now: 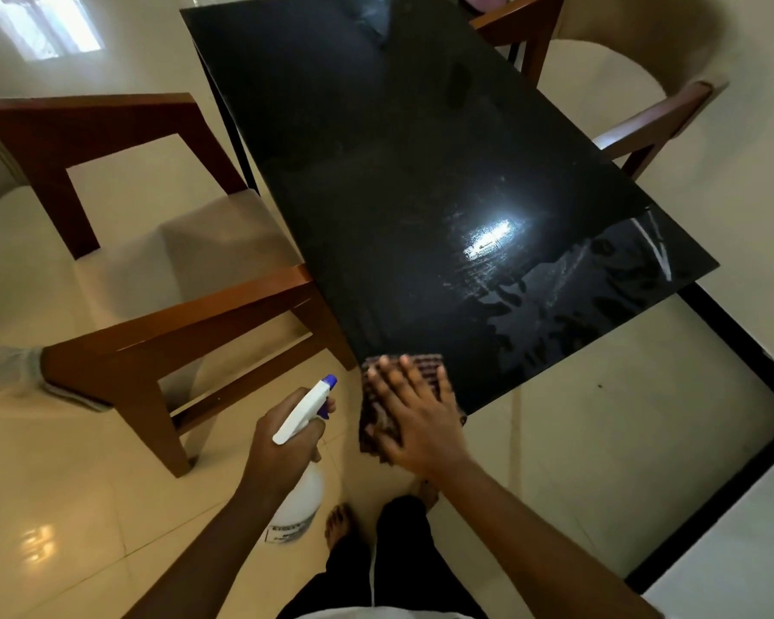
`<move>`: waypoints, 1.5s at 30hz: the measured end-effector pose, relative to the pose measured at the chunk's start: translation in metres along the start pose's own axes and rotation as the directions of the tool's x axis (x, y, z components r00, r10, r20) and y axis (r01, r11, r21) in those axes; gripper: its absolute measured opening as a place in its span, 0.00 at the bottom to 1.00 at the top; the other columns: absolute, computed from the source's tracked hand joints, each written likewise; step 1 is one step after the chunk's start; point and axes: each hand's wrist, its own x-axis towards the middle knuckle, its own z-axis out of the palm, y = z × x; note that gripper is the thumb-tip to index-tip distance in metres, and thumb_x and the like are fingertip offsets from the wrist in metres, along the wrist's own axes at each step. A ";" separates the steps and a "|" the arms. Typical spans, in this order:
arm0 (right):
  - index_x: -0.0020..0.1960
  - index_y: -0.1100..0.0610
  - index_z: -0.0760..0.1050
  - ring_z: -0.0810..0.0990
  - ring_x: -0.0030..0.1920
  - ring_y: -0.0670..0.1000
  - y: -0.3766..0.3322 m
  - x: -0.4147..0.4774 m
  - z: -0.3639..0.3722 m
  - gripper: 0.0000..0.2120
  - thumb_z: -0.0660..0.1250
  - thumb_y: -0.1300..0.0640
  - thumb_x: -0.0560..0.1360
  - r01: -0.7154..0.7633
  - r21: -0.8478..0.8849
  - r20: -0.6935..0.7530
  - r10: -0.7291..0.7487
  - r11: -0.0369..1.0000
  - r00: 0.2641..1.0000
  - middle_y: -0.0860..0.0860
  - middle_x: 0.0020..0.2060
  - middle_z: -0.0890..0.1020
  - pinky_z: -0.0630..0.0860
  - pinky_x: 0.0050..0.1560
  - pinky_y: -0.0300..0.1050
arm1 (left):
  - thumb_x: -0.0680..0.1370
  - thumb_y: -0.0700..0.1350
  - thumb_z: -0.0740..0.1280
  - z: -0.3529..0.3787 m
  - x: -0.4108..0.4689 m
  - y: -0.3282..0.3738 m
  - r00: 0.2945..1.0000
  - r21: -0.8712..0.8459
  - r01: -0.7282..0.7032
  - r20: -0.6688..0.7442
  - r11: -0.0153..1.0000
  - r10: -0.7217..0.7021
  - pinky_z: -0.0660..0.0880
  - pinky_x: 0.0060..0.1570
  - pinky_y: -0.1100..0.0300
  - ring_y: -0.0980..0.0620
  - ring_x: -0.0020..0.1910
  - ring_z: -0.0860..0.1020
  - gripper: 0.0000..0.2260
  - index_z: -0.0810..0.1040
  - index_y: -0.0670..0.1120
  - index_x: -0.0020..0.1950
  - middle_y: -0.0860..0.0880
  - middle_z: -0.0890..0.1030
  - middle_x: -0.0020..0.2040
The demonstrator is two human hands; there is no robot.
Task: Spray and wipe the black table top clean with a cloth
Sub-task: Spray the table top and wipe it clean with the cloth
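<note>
The glossy black table top (398, 180) fills the middle of the view, with wet streaks and smears near its right corner. My right hand (414, 413) lies flat, fingers spread, pressing a dark brown ribbed cloth (374, 408) onto the table's near corner; part of the cloth hangs over the edge. My left hand (282, 444) grips a white spray bottle (302, 493) by its neck, held upright beside the table, its blue-tipped nozzle pointing toward the table.
A wooden chair (162, 323) with a cream seat stands close to the table's left edge. Another chair (635, 122) sits at the right side, a third at the far end. The floor is glossy cream tile. My bare feet (338, 524) are below.
</note>
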 end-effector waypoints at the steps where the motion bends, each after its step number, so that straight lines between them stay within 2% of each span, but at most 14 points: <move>1: 0.77 0.47 0.52 0.55 0.76 0.54 -0.002 -0.007 0.003 0.36 0.56 0.36 0.73 0.078 -0.020 0.010 -0.078 0.997 0.997 0.49 0.76 0.60 0.55 0.70 0.70 | 0.68 0.43 0.62 0.002 0.003 0.001 1.000 -0.003 0.008 -0.001 1.000 -0.008 0.75 0.30 0.62 0.46 0.31 0.76 0.16 0.78 0.50 0.54 0.44 0.81 0.43; 5: 0.77 0.45 0.51 0.55 0.76 0.50 0.040 -0.011 -0.005 0.32 0.55 0.41 0.76 0.197 -0.022 0.000 -0.197 0.980 0.980 0.46 0.76 0.57 0.51 0.73 0.66 | 0.71 0.43 0.65 0.011 0.012 0.003 1.000 0.025 0.028 0.002 0.999 -0.028 0.75 0.30 0.65 0.44 0.32 0.77 0.17 0.75 0.48 0.60 0.41 0.80 0.46; 8: 0.77 0.45 0.52 0.55 0.77 0.49 0.100 0.001 -0.025 0.29 0.51 0.42 0.77 -0.082 0.008 -0.075 0.082 0.997 0.994 0.44 0.76 0.55 0.53 0.72 0.66 | 0.70 0.44 0.65 0.014 0.014 0.009 1.000 0.034 0.014 -0.015 0.999 -0.014 0.74 0.30 0.67 0.45 0.33 0.77 0.17 0.76 0.48 0.59 0.45 0.81 0.46; 11: 0.78 0.45 0.49 0.50 0.78 0.51 0.135 0.018 -0.040 0.32 0.42 0.37 0.75 -0.375 0.006 -0.022 0.375 0.927 0.927 0.44 0.77 0.51 0.45 0.74 0.64 | 0.75 0.34 0.66 0.015 0.013 0.012 0.999 0.037 0.001 -0.035 0.999 0.000 0.73 0.29 0.69 0.47 0.33 0.76 0.14 0.76 0.46 0.58 0.45 0.80 0.46; 13: 0.78 0.45 0.45 0.44 0.78 0.53 0.122 0.027 -0.039 0.37 0.39 0.32 0.72 -0.450 -0.015 0.012 0.450 0.893 0.893 0.46 0.78 0.46 0.37 0.73 0.64 | 0.74 0.37 0.67 0.016 0.012 0.012 0.999 0.028 -0.002 -0.036 1.000 0.003 0.73 0.29 0.69 0.47 0.32 0.76 0.15 0.75 0.44 0.61 0.44 0.80 0.48; 17: 0.77 0.45 0.36 0.33 0.76 0.57 0.050 0.011 -0.023 0.42 0.43 0.25 0.71 -0.214 0.012 0.104 0.211 0.977 0.972 0.48 0.77 0.37 0.30 0.68 0.67 | 0.67 0.46 0.63 0.019 0.014 0.013 0.999 0.007 0.014 -0.035 1.000 -0.013 0.73 0.29 0.67 0.49 0.29 0.77 0.22 0.74 0.46 0.62 0.43 0.81 0.48; 21: 0.78 0.46 0.42 0.40 0.76 0.61 0.003 -0.007 -0.008 0.40 0.49 0.28 0.73 0.057 -0.018 0.138 -0.054 0.998 0.989 0.49 0.78 0.47 0.42 0.69 0.75 | 0.71 0.43 0.66 0.024 0.019 0.015 0.999 0.030 0.022 -0.027 0.999 -0.021 0.73 0.29 0.69 0.50 0.29 0.77 0.19 0.75 0.44 0.62 0.43 0.79 0.44; 24: 0.77 0.41 0.41 0.40 0.77 0.57 0.034 -0.002 -0.015 0.35 0.48 0.30 0.75 0.182 -0.015 0.159 -0.178 0.983 0.971 0.46 0.78 0.46 0.37 0.71 0.69 | 0.73 0.40 0.67 0.025 0.020 0.020 0.999 0.051 0.016 -0.033 0.999 -0.015 0.73 0.29 0.69 0.50 0.29 0.77 0.16 0.75 0.44 0.61 0.40 0.79 0.40; 28: 0.77 0.42 0.46 0.46 0.77 0.52 0.117 0.008 -0.036 0.35 0.42 0.28 0.74 -0.132 -0.023 0.008 0.133 0.991 0.991 0.44 0.77 0.50 0.50 0.71 0.71 | 0.73 0.42 0.66 0.025 0.020 0.031 1.000 0.080 0.005 -0.028 0.997 -0.003 0.73 0.31 0.67 0.49 0.30 0.77 0.16 0.75 0.45 0.60 0.42 0.79 0.38; 33: 0.77 0.42 0.39 0.38 0.77 0.53 0.140 0.024 -0.051 0.41 0.36 0.26 0.68 -0.460 -0.028 0.092 0.460 0.888 0.883 0.46 0.78 0.42 0.36 0.72 0.65 | 0.75 0.36 0.67 0.024 0.014 0.035 1.000 0.095 0.024 -0.012 0.995 -0.023 0.73 0.28 0.70 0.48 0.30 0.76 0.14 0.74 0.47 0.59 0.42 0.77 0.38; 35: 0.78 0.43 0.39 0.35 0.77 0.56 0.110 0.021 -0.044 0.43 0.36 0.24 0.68 -0.419 0.004 0.090 0.417 0.908 0.904 0.47 0.78 0.39 0.32 0.69 0.64 | 0.71 0.42 0.67 0.023 0.012 0.037 1.000 0.065 0.020 -0.006 0.998 -0.020 0.74 0.29 0.67 0.47 0.29 0.77 0.16 0.75 0.45 0.59 0.40 0.79 0.40; 40: 0.76 0.39 0.38 0.31 0.75 0.55 0.059 -0.001 -0.032 0.33 0.45 0.30 0.77 0.008 0.046 0.191 -0.017 0.999 0.982 0.45 0.77 0.38 0.31 0.71 0.67 | 0.68 0.44 0.64 0.023 0.011 0.039 1.000 0.048 0.031 -0.002 0.998 -0.031 0.75 0.30 0.66 0.49 0.28 0.76 0.20 0.75 0.46 0.60 0.40 0.80 0.44; 43: 0.76 0.38 0.40 0.36 0.77 0.49 0.084 -0.001 -0.027 0.28 0.46 0.35 0.79 0.097 0.029 0.123 -0.100 0.995 0.987 0.43 0.78 0.44 0.33 0.71 0.64 | 0.74 0.38 0.66 0.021 0.018 0.039 0.999 0.062 0.043 -0.017 0.997 -0.042 0.75 0.31 0.67 0.50 0.29 0.77 0.16 0.75 0.44 0.62 0.39 0.79 0.42; 45: 0.77 0.39 0.47 0.46 0.78 0.50 0.113 0.009 -0.029 0.27 0.47 0.38 0.79 0.035 0.004 0.068 -0.035 0.999 0.997 0.43 0.77 0.50 0.45 0.72 0.69 | 0.76 0.37 0.66 0.018 0.023 0.040 0.998 0.091 0.053 -0.026 0.994 -0.051 0.74 0.30 0.70 0.49 0.30 0.76 0.14 0.75 0.43 0.62 0.40 0.79 0.41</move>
